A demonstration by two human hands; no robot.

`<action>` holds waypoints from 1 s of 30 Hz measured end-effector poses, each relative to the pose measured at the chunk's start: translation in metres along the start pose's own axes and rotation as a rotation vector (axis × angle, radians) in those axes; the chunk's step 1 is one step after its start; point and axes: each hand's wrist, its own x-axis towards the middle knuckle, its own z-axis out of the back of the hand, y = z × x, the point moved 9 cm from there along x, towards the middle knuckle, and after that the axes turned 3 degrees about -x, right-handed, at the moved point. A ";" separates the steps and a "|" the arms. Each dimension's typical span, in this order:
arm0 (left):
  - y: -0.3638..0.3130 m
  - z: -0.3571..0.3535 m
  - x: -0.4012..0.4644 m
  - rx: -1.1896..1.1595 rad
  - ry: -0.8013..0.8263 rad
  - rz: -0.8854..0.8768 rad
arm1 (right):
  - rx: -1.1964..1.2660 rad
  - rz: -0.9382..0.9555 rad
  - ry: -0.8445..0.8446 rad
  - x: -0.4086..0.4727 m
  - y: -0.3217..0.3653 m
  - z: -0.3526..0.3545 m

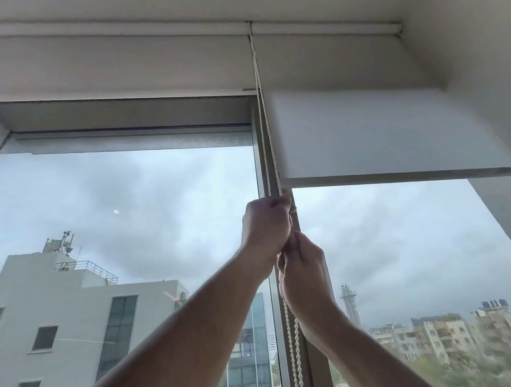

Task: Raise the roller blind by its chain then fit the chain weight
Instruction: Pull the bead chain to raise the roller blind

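The bead chain [269, 147] disappears inside the closed left hand [268, 230] and the right hand [303, 278] just below it, then runs off the bottom edge, its lower end unseen. Both forearms are cut there too. Left of the chain, the neighbouring blind [99, 64] leaves the frame.

White blind [378, 134] part-raised, bead chain [266, 122] taut

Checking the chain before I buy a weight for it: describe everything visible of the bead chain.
The bead chain is off-white, small round beads, plastic by its look. Its strands hang from the roller top along the window mullion. The left hand grips it above, the right hand below. Beneath the hands it hangs past the frame's bottom; no weight shows.
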 end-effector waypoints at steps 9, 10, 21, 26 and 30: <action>0.013 0.012 -0.012 0.076 -0.083 -0.085 | 0.119 -0.138 0.197 -0.018 -0.011 -0.007; 0.018 0.012 -0.014 0.087 -0.084 -0.091 | 0.156 -0.169 0.225 -0.022 -0.014 -0.009; 0.087 0.018 -0.057 0.110 -0.056 -0.017 | 0.089 -0.282 0.278 -0.082 -0.070 -0.008; 0.131 0.017 -0.083 0.116 0.007 0.027 | -0.040 -0.257 0.247 -0.106 -0.086 0.000; 0.164 0.016 -0.106 0.070 0.032 0.074 | -0.120 -0.253 0.262 -0.133 -0.101 0.006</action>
